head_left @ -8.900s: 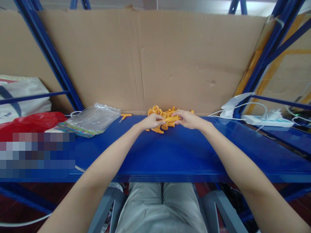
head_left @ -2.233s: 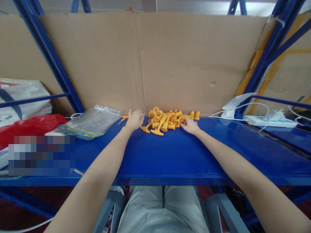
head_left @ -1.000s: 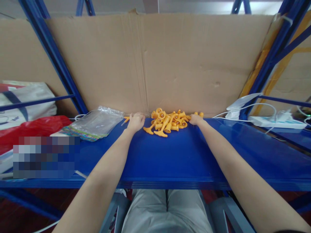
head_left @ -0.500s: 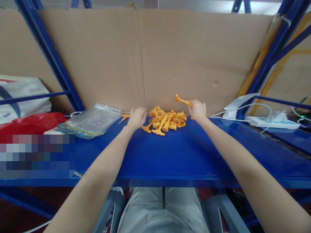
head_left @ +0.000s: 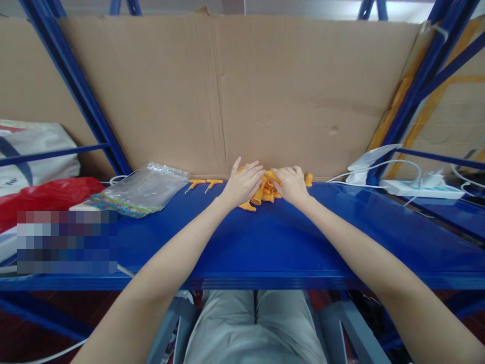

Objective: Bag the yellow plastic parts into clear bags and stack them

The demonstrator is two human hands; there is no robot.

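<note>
A pile of orange plastic corkscrew parts (head_left: 268, 194) lies by the cardboard at the back of the blue shelf, partly hidden by both hands. My left hand (head_left: 244, 184) is over its left side, thumb and fingers apart, with nothing visibly gripped. On the right side my right hand (head_left: 291, 184) has its fingers curled around an orange corkscrew part (head_left: 272, 176); much of that grip is hidden. Two orange T-handled corkscrews with bare metal spirals, one of them this corkscrew (head_left: 214, 182), lie left of the pile. A separate orange piece (head_left: 309, 179) sits just beyond my right hand.
A clear plastic bag (head_left: 147, 189) and a red bag (head_left: 53, 194) are at the left. On the right are a white power strip (head_left: 420, 190) and cables. A cardboard sheet (head_left: 288, 91) closes off the back, between blue metal posts (head_left: 76, 86).
My left hand has moved right onto the pile, uncovering a second corkscrew. My right hand has let go of the orange piece at the right and come left to the pile.
</note>
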